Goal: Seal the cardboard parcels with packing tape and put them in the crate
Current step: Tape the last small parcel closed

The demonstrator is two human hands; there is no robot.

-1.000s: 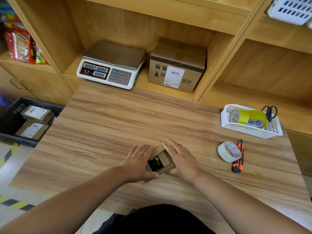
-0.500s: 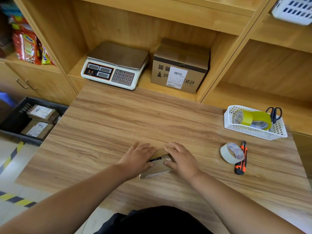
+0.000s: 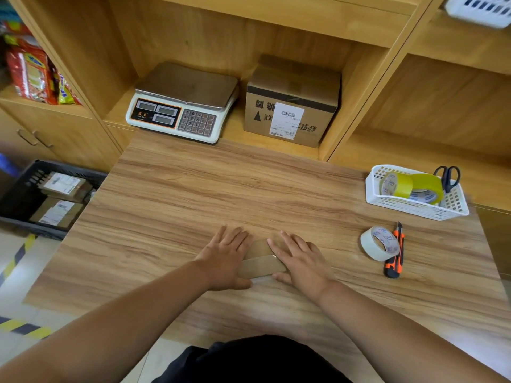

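Far L, upper shelf: red/yellow snack packs (image 3: pixel 30 70). Below, on the floor beside the table: black crate (image 3: pixel 30 228), w/ two labelled parcels (image 3: pixel 62 186) lying flat inside, one behind the other. Floor has yellow/black hazard tape.

Back shelf niche, L to R: weighing scale (image 3: pixel 182 106) w/ steel pan and keypad, then a big cardboard box (image 3: pixel 293 106) just beside it, white shipping label on the front, print upside down.

Wood-grain table (image 3: pixel 221 189), near edge centre: left hand (image 3: pixel 226 258) is flat, fingers straight and slightly spread, palm down over the L end of a small brown parcel (image 3: pixel 261 265). The parcel lies flat on the table between both hands w/ flaps folded shut; can't tell if any tape is on it. Right hand (image 3: pixel 300 259) is also flat w/ fingers straight, pressing the R end, thumb at the near edge. Neither hand curls round anything.

R of the hands, well apart: whitish tape roll (image 3: pixel 380 243) on the table, touching an orange/black utility knife (image 3: pixel 395 251) on its R side. Behind those, at the table's R edge: white mesh basket (image 3: pixel 414 208) holding a yellow tape roll (image 3: pixel 398 185) and black-handled scissors (image 3: pixel 448 176), handles up. Top R corner: part of another white basket (image 3: pixel 481 9) on a high shelf.
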